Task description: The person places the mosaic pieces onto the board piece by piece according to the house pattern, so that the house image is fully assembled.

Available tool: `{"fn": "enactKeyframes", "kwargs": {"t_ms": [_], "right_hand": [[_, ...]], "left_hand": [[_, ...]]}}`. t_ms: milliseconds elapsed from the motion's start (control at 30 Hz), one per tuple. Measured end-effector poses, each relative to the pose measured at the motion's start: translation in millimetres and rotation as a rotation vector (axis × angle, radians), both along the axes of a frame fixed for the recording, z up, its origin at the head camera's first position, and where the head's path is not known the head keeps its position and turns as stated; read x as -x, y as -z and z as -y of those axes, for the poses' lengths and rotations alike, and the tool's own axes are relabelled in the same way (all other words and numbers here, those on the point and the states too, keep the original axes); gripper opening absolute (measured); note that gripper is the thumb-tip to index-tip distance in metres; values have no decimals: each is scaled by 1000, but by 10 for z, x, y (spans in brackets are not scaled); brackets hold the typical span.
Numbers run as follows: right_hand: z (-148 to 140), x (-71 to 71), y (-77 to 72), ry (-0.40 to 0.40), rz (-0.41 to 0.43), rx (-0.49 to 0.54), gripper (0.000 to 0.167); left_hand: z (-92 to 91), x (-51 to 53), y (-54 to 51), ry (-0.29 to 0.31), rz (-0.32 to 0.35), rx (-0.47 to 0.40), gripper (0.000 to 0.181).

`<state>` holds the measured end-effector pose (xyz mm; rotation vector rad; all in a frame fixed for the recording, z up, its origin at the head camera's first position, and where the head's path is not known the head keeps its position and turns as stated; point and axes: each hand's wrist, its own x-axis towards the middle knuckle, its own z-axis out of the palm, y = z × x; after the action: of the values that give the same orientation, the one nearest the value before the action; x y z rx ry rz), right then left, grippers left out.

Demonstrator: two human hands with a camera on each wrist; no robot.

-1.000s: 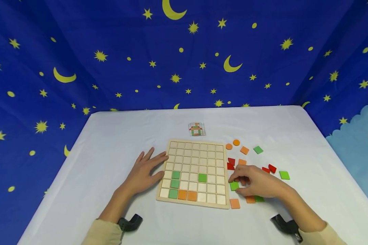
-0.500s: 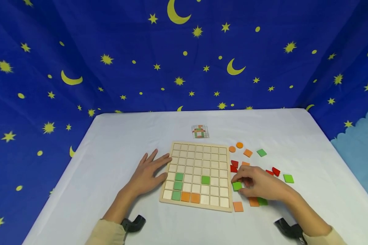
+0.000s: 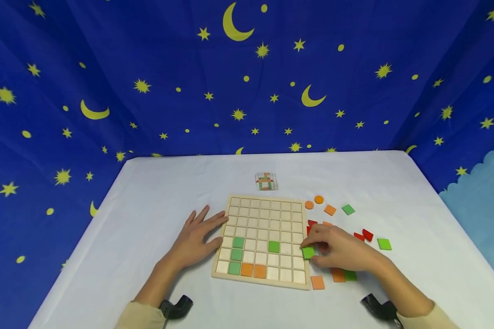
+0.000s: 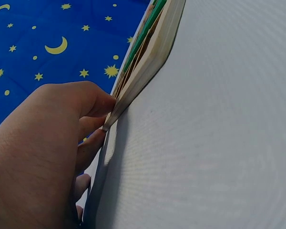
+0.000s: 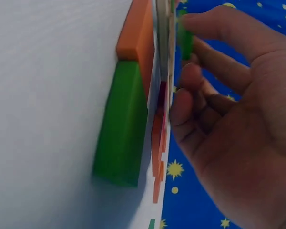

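My right hand (image 3: pixel 341 249) pinches a bright green square tile (image 3: pixel 308 253) between thumb and fingers, at the right rim of a wooden grid board (image 3: pixel 264 224). In the right wrist view the same green tile (image 5: pixel 185 36) shows between the fingertips. Against the board's left rim rest the thumb and fingers of my left hand (image 3: pixel 193 242), fairly straight. Toward the board's front left lie several green tiles (image 3: pixel 237 254) in one column, with an orange tile (image 3: pixel 247 270) and another beside it in the front row. A lone green tile (image 3: pixel 273 246) occupies a cell farther right.
Right of the board are loose orange tiles (image 3: pixel 318 282), green squares (image 3: pixel 384 244), red pieces (image 3: pixel 367 235) and two orange discs (image 3: pixel 319 199). Behind the board lies a small card with a coloured grid pattern (image 3: pixel 265 181). A starry blue curtain (image 3: pixel 181 68) surrounds the white table (image 3: pixel 160 192).
My right hand has moved slightly left with the green tile, from the table beside the board to its right rim. My left hand stays at the left rim; the head view has shifted slightly.
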<state>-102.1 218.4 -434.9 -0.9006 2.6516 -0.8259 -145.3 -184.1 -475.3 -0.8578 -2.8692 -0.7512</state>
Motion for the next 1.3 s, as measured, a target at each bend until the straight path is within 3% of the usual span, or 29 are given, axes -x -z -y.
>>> {"fn": "enactKeyframes", "kwargs": {"t_ms": [300, 600, 1300], "right_hand": [[222, 4, -12, -36, -23, 47, 27], [432, 6, -44, -69, -24, 123, 26], [731, -24, 89, -39, -36, 47, 26]], "left_hand": [[20, -37, 44, 7, 1, 3, 52], [4, -7, 10, 9, -8, 7, 52], [12, 10, 37, 5, 1, 12, 53]]}}
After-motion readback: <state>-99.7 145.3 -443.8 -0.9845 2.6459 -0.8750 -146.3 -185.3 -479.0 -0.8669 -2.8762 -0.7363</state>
